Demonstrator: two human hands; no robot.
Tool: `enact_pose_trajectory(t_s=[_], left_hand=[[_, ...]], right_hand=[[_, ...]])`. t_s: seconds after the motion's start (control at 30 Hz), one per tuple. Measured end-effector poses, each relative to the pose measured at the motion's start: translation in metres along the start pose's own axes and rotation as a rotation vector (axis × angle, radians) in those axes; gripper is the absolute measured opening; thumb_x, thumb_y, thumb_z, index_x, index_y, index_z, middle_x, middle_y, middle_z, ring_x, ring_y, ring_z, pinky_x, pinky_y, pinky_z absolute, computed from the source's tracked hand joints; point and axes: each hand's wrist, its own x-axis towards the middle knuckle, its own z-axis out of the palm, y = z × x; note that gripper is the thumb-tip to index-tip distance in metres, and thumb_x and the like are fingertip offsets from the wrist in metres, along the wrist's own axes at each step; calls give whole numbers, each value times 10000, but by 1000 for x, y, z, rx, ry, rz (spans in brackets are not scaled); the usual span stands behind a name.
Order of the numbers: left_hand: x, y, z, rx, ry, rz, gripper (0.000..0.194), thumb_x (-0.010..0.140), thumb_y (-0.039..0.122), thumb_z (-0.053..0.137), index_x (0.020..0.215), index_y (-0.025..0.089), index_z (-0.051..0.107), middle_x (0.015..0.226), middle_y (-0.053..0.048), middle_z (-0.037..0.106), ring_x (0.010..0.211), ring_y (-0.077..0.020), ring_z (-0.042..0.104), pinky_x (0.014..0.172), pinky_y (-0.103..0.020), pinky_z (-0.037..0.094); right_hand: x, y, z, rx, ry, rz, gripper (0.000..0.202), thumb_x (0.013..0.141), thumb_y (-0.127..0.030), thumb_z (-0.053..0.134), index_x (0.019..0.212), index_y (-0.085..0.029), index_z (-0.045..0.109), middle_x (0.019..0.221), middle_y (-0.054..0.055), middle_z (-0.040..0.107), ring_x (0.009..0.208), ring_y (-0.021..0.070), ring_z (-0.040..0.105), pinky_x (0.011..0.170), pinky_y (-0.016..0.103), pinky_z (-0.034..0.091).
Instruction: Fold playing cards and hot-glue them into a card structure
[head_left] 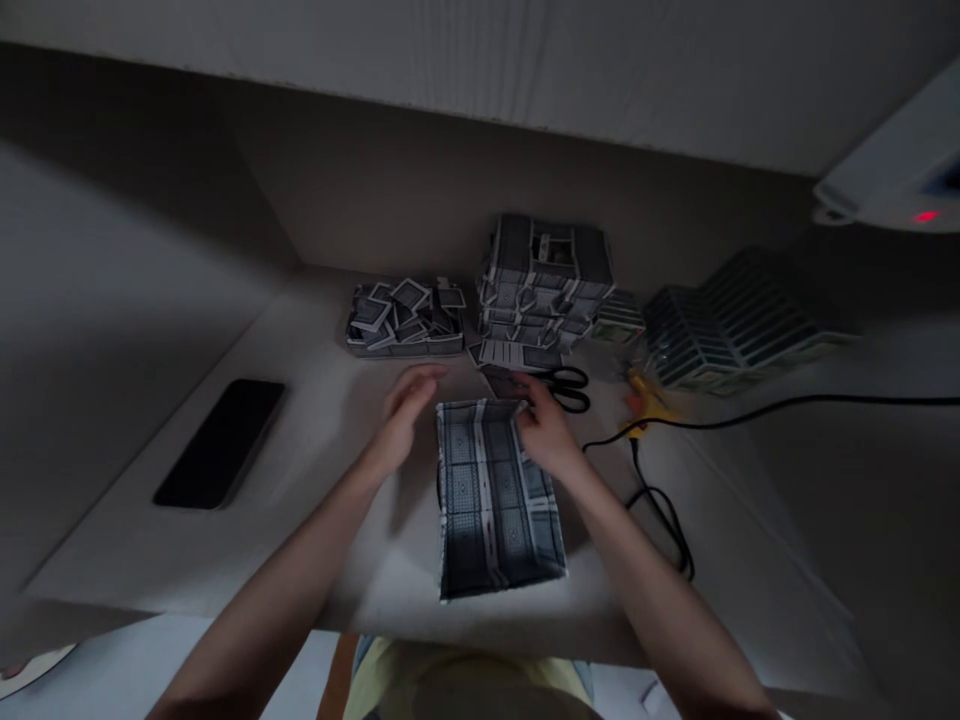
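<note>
A box made of patterned grey cards (491, 500) stands near the table's front edge, its open side facing up toward me. My right hand (546, 425) grips the box's upper right corner, with fingers curled over the rim. To the left of the box, my left hand (405, 410) is off it, fingers apart and holding nothing. Black-handled scissors (571, 388) and a few flat cards (521, 355) lie just beyond the right hand. A shallow tray (405, 348) full of loose folded pieces is behind the left hand.
A black phone (221, 443) lies at the left. Stacked card boxes (547, 280) stand at the back. On the right are rows of folded cards (739, 325), a yellow glue gun (645, 400) and a black cable (780, 405). A shelf (480, 70) overhangs the table.
</note>
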Motion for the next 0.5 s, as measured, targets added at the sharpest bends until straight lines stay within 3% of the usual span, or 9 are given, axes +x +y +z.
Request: enact_pose_trajectory(t_s=[0.1,0.17,0.3,0.37,0.5], left_hand=[[-10,3,8,157,-273,-18,615,697,245,581,1271,187,369,1352,-89,373,1275,-241,296,1058,-406,226],[-14,4,14,217,-368,-43,762,621,147,590,1317,181,281,1376,-103,326,1280,-257,275,1065,-417,191],[-15,-3,24,9,-313,-87,720,584,92,462,1275,162,271,1240,-92,463,1168,-231,414,1016,-405,268],[-13,-8,27,-118,-262,-133,678,554,98,439,1218,171,321,1184,-68,503,1119,-222,452,974,-383,316],[-12,-8,29,-195,-235,-231,689,508,104,426,1190,187,369,1115,-32,537,1021,-203,492,863,-324,379]], right_hand=[[-5,3,-10,-30,86,78,574,661,-84,409,1228,-178,409,961,83,634,913,222,585,800,394,458],[-7,-1,-16,-57,39,18,563,662,-96,444,1218,-186,435,1027,86,619,950,218,574,820,381,451],[-4,-10,-19,-86,-152,-203,384,728,-171,509,1103,-221,572,1085,53,616,1036,195,545,891,339,412],[0,-12,-17,-60,-199,-218,281,775,-234,508,1031,-233,623,1029,37,649,977,182,577,853,320,431],[5,-9,-11,-13,-159,-164,211,806,-275,494,922,-232,666,933,22,685,874,165,610,792,295,446]])
